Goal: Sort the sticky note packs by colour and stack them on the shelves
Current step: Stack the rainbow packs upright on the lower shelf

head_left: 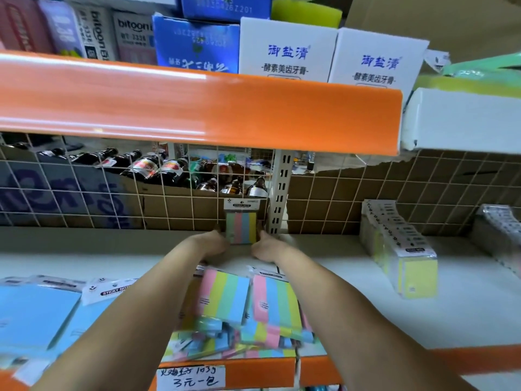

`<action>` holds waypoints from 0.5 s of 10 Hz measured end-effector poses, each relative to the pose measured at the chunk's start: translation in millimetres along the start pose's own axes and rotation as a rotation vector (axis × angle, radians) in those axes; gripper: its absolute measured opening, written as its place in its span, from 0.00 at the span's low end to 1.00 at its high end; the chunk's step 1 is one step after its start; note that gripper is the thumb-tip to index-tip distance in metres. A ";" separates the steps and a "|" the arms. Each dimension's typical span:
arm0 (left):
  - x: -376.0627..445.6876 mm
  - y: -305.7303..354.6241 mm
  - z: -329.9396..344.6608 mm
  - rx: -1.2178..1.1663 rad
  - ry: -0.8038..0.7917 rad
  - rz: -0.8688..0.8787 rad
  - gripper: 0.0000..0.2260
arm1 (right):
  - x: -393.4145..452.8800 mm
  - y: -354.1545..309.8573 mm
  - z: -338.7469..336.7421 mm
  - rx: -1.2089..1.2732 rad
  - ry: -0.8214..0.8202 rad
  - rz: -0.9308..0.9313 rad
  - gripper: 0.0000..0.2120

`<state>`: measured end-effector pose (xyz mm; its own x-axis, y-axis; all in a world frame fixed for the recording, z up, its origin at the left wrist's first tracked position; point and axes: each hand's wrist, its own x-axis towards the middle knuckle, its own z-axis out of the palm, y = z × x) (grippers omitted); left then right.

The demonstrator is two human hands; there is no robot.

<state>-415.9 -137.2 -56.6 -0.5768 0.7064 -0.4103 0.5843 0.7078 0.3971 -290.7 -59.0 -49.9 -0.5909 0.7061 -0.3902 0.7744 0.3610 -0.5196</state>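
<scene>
**Upright striped pack at back of shelf, tip-over risk**

Both arms reaching deep onto shelf (352, 292). Left hand (210, 244) and right hand (266, 249) flanking striped pack (241, 227), one each side, touching or nearly so. Fingers mostly hidden behind pack; cannot tell whether pinching its edges or just pressing flat against them. Pack standing upright on bottom edge, against wire grid (169, 198) next to slotted post (279, 193).

Risks, judged from this view:
- Thin pack on edge, likely to topple forward once hands let go, unless leaned back on grid.
- Forearms passing right over loose striped pile (242, 311) at shelf front; pulling arms back low could drag packs off front lip.
- Pile already messy and overhanging edge, little needed to slide it.
- Blue packs (36, 309) at left lying close to left forearm, same snag risk.
- Yellow row (400, 249) at right well apart, no threat.
- Hard reach under upper shelf lip (197, 108), poor sight of fingers, so easy to misalign pack.
</scene>
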 end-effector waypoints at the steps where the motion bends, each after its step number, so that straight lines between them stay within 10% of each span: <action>1: -1.3 -3.5 1.8 -0.082 0.013 -0.009 0.18 | 3.7 7.2 -1.2 -0.042 0.048 0.013 0.20; 5: 4.6 6.3 5.2 -0.131 0.047 0.033 0.19 | 22.3 5.6 4.9 0.068 -0.016 -0.029 0.22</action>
<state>-411.9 -129.5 -60.2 -0.5862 0.7269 -0.3578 0.5258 0.6773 0.5146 -300.7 -44.3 -65.2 -0.6169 0.6859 -0.3861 0.7401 0.3387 -0.5809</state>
